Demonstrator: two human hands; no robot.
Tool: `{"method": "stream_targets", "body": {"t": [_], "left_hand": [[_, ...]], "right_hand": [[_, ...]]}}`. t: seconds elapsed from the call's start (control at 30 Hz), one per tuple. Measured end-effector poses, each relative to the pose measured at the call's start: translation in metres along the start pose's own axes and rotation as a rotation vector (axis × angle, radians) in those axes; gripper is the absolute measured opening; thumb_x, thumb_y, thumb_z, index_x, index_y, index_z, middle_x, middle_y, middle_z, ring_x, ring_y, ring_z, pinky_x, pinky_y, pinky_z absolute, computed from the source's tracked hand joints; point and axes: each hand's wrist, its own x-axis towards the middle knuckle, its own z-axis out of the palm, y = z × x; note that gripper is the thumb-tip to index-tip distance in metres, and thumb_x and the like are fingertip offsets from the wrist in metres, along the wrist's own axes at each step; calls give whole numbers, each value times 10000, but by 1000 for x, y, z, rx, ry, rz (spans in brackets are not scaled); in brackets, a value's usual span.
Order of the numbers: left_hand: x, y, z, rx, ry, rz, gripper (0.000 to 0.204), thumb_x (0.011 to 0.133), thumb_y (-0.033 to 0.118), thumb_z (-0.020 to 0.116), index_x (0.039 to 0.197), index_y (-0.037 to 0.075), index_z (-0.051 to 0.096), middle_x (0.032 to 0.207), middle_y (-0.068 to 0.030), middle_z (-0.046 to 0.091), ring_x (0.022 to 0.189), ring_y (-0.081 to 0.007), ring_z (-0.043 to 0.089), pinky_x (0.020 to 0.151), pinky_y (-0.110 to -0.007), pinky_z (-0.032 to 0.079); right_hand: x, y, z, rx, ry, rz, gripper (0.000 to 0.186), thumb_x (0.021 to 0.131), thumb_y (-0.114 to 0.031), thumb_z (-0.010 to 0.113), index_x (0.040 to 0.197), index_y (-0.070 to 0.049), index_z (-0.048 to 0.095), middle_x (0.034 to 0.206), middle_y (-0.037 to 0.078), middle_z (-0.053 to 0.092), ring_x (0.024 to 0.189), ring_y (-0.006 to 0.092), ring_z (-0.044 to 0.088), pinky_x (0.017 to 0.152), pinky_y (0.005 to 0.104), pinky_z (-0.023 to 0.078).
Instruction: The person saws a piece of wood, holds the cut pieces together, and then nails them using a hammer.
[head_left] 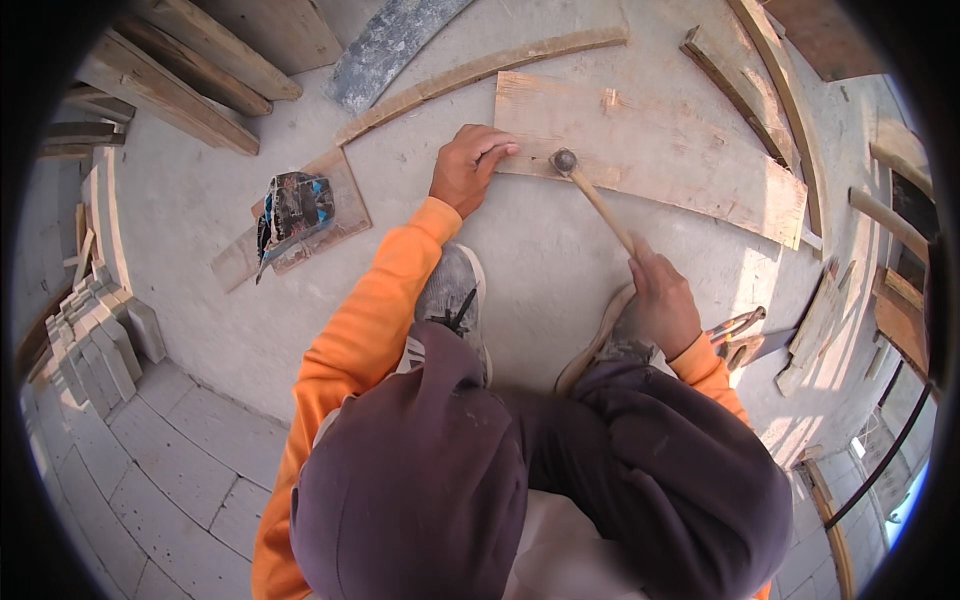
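Note:
A wide wooden board (650, 140) lies flat on the concrete floor in front of me. My left hand (468, 165) is at its left end, fingers closed with thumb and fingertips together at the board's edge. Whatever sits between those fingertips is too small to make out. In my right hand (665, 300) is a hammer (603, 207), gripped by its wooden handle. The round metal hammer head is over the board's near edge, a little right of my left hand. Whether the head touches the wood I cannot tell.
A torn dark bag (300, 205) rests on a small wood piece at the left. Long timbers (190, 75) lie at the upper left, and a curved-looking batten (480, 75) lies beyond the board. Pincers (738, 323) are beside my right wrist. Stacked grey blocks (100, 340) stand far left.

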Motion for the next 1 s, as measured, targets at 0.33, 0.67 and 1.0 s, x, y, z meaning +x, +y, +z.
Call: {"method": "stream_targets", "body": {"t": [0.33,0.67,1.0], "left_hand": [[-6,-12,10,91,31,214,105,895,20,705,987,55,740,998,-89,729,982,-282,670,866,-375,544],[0,-22,6,92,-57,208,98,893,53,721,986,67,749,979,-67,733,958,-273,647,859,-362,519],[-6,-28,14,88,25,226,115,870,17,739,964,84,747,954,-62,737,923,-255,649,826,-347,525]], "right_hand": [[5,-7,-8,34,-32,22,453,976,-57,637,1420,-47,548,821,237,620,693,408,607,655,467,501],[8,-14,-14,78,-43,39,449,982,-57,626,1422,-29,541,831,275,649,709,433,632,660,475,510],[12,-19,-10,147,6,37,391,984,-45,629,1361,40,571,1033,300,686,855,441,695,768,441,563]]}}
